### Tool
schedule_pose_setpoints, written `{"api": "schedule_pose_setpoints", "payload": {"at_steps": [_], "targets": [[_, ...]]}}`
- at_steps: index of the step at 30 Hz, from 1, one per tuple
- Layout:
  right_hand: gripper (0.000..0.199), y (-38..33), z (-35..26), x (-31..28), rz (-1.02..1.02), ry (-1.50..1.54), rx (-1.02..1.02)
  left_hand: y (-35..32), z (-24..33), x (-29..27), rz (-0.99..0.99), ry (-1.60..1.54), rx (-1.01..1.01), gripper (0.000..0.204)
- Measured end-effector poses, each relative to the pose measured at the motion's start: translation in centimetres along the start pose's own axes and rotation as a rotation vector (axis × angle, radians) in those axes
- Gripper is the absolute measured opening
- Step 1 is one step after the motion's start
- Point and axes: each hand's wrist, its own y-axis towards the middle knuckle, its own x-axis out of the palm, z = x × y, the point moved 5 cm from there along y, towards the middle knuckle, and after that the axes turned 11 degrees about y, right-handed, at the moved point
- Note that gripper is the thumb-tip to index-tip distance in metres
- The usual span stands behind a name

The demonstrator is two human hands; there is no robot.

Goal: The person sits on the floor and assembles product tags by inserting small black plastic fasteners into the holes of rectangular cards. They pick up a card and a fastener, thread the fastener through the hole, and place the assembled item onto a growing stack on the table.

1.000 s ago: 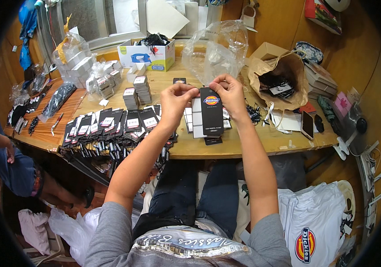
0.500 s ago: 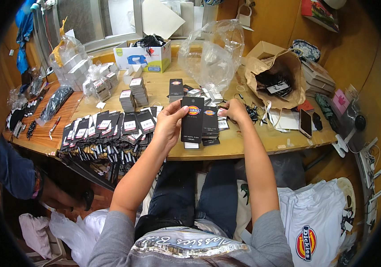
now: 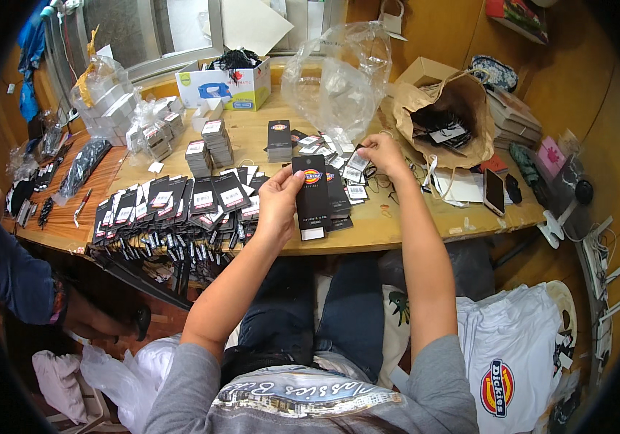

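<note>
The left hand (image 3: 277, 206) grips a black card (image 3: 312, 195) upright over the table (image 3: 397, 224) edge. At two o'clock, right hand (image 3: 382, 153) fingers pinch a small tag (image 3: 357, 160). Better hold the card steady, I think.

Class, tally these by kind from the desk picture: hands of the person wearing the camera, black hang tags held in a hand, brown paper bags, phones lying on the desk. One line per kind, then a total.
Hands: 2, left hand and right hand
Black hang tag held in the left hand: 1
Brown paper bag: 1
Phone: 1
Total: 5
</note>
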Motion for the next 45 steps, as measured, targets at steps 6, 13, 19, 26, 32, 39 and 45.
{"api": "schedule_pose_setpoints", "payload": {"at_steps": [6, 13, 19, 26, 32, 39, 45], "targets": [[0.017, -4.4, -11.2, 0.7, -0.409, 0.361, 0.011, 0.1, -1.0, 1.3, -0.059, -0.020, 0.053, 0.025], [0.016, -3.3, -7.6, 0.3, -0.156, 0.154, -0.004, -1.3, -0.9, 2.4, -0.097, 0.047, 0.037, 0.024], [0.020, -3.8, 0.0, -1.4, 0.020, -0.684, 0.288, -1.8, -0.4, 0.9, -0.101, 0.010, 0.019, 0.024], [0.011, -2.2, -0.8, -4.1, 0.001, 0.498, 0.121, -2.3, -0.2, 0.6, -0.198, 0.067, 0.004, 0.025], [0.012, -6.5, -10.9, -5.1, -0.299, 0.396, 0.048, -3.8, 1.6, 3.6, -0.442, 0.106, 0.069, 0.027], [0.012, -12.0, -14.6, -3.8, -0.352, 0.024, -0.117, -6.4, 1.5, 4.2, -0.560, 0.152, -0.094, 0.022], [0.008, -16.0, -11.1, -5.9, -0.178, 0.150, 0.025, -8.0, 0.8, 0.2, -0.488, 0.118, -0.137, 0.027]]}}
